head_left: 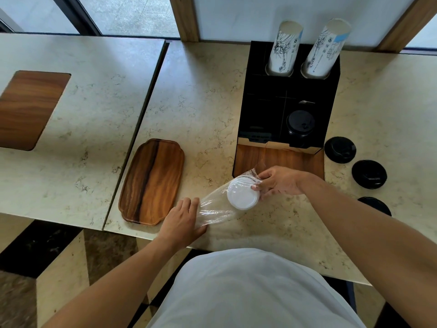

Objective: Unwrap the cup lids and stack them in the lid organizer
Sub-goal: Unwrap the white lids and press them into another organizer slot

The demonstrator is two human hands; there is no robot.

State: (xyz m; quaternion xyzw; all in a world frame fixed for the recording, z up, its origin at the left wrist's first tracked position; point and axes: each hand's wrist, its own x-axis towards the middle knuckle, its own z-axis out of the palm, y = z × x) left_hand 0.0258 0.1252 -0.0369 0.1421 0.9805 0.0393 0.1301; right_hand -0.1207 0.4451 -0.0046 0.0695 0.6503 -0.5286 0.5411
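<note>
A white cup lid (pixel 242 196) sits inside a clear plastic wrapper (pixel 214 207) just above the counter's front edge. My right hand (pixel 276 182) grips the lid's right side through the wrapper. My left hand (pixel 183 221) pinches the wrapper's loose left end, pulling it taut. The black lid organizer (pixel 260 110) stands behind, with a stack of black lids (pixel 299 124) in its front right compartment. The front left compartment looks dark; I cannot tell its contents.
Three black lids (pixel 340 149) (pixel 369 174) (pixel 376 204) lie loose on the counter to the right. Two stacks of printed paper cups (pixel 285 48) (pixel 325 49) stand in the organizer's back. A wooden tray (pixel 152 182) lies to the left. A seam splits the marble counter (pixel 201 91).
</note>
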